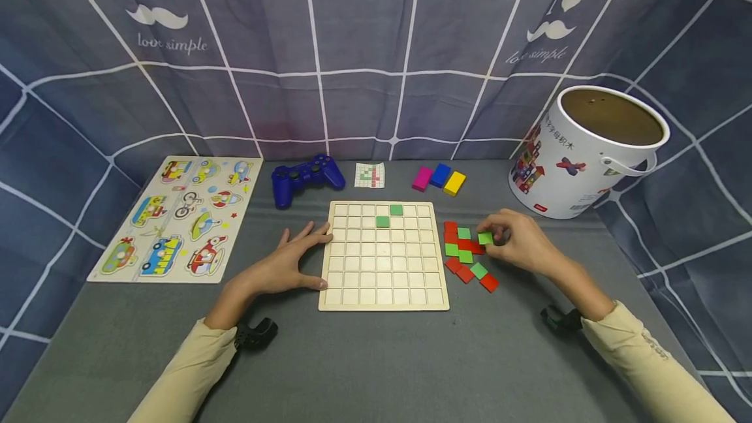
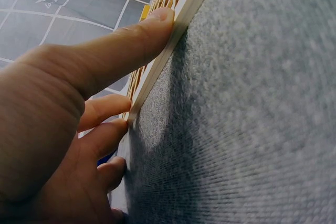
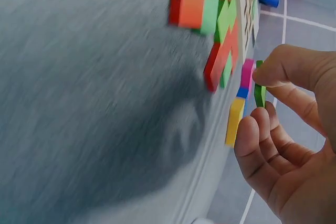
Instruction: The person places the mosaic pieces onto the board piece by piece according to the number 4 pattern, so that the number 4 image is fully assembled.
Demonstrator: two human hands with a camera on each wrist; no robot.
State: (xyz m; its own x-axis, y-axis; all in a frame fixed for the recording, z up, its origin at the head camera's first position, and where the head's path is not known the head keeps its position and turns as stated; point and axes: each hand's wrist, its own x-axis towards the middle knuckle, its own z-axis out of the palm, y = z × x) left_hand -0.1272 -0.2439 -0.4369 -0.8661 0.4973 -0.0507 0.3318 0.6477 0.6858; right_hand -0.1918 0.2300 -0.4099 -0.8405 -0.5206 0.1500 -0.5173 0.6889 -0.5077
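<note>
R hand (image 1: 523, 243) pinches a green square tile (image 1: 485, 237) above the pile; L hand (image 1: 290, 260), fingers flat, steadies the wooden grid board (image 1: 384, 302). Pick-up step; next likely needs carry left w/ tile level.

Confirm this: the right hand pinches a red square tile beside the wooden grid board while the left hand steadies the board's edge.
Wrong colour: the right hand pinches a green square tile, as the head view shows. The left hand does rest against the wooden grid board.
</note>
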